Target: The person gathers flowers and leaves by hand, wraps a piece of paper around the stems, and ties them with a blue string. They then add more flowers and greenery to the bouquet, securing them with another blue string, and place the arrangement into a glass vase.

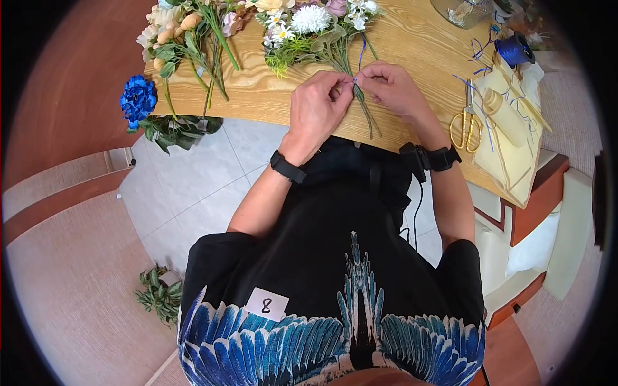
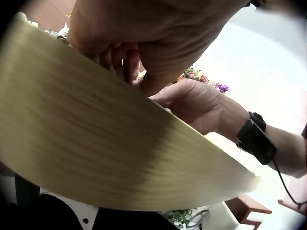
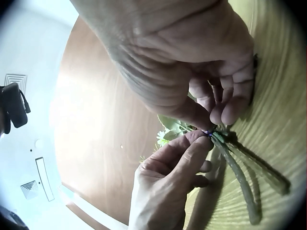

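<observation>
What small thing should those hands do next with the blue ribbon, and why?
Probably draw the blue ribbon gently snug around the stems. The left hand and right hand both pinch close together where it meets them, and a loose length runs up toward the flowers.
</observation>
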A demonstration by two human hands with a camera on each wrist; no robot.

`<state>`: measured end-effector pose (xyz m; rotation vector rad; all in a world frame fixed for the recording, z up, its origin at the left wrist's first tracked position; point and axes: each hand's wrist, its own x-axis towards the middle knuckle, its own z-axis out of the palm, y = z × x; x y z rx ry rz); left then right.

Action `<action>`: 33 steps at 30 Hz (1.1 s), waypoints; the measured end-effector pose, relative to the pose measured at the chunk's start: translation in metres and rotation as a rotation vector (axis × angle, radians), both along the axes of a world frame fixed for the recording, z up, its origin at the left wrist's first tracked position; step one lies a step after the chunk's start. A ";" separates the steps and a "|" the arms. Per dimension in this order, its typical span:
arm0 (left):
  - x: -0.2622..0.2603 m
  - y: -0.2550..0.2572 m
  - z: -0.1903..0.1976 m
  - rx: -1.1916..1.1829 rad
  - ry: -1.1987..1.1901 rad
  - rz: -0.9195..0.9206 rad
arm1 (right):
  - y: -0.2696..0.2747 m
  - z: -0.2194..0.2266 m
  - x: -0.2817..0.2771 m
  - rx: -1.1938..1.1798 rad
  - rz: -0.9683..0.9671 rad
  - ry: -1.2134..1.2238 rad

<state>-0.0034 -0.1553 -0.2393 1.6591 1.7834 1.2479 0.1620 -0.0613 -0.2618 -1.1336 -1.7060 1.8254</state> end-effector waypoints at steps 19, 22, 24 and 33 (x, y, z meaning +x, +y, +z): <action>-0.024 0.013 0.003 -0.273 -0.015 -0.148 | -0.005 0.007 0.001 0.057 0.018 0.025; -0.033 0.012 0.012 -0.368 0.055 -0.173 | -0.006 0.003 0.000 0.114 -0.001 -0.008; -0.038 0.010 0.015 -0.294 0.148 -0.240 | -0.009 0.003 -0.002 0.260 -0.041 -0.104; -0.038 0.008 0.015 -0.293 0.070 -0.270 | -0.016 0.002 -0.008 0.330 -0.130 -0.065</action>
